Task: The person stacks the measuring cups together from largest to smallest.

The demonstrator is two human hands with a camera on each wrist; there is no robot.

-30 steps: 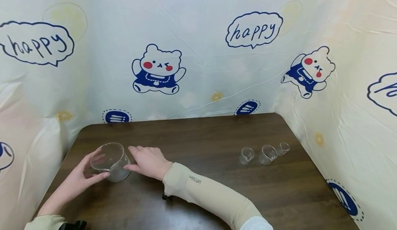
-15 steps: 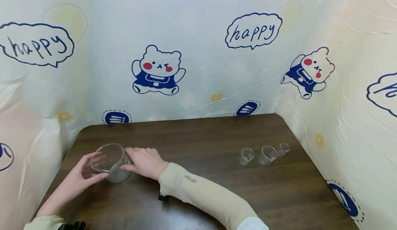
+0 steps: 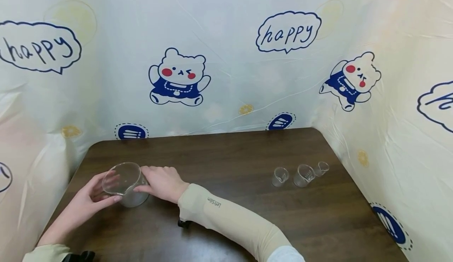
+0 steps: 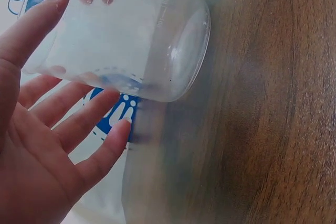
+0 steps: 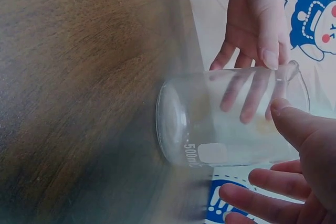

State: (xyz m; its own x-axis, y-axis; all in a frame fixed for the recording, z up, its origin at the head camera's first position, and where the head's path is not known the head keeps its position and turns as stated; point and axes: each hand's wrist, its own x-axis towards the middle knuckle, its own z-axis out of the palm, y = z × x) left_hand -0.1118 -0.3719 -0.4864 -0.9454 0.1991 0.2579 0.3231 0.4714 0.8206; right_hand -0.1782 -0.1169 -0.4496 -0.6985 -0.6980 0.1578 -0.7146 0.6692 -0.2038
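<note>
A large clear glass beaker (image 3: 133,200), marked 500 ml in the right wrist view, stands upright at the left of the table. My left hand (image 3: 83,199) holds it from the left, thumb in front and fingers round the far side, some of them seen through the glass. From the right, my right hand (image 3: 164,183) reaches the wall, its thumb (image 5: 291,119) overlapping the glass. The other fingers of that hand (image 5: 262,198) are spread and fairly straight beside the beaker.
Three smaller glass beakers stand at the table's right side: a left one (image 3: 280,177), a larger middle one (image 3: 302,177) and the smallest (image 3: 321,169). A printed curtain (image 3: 226,57) encloses the brown wooden table (image 3: 226,156) at the back and sides.
My right hand has moved left, from just beside the beaker to its wall. The left hand and the beaker have stayed nearly in place; the head view has shifted slightly.
</note>
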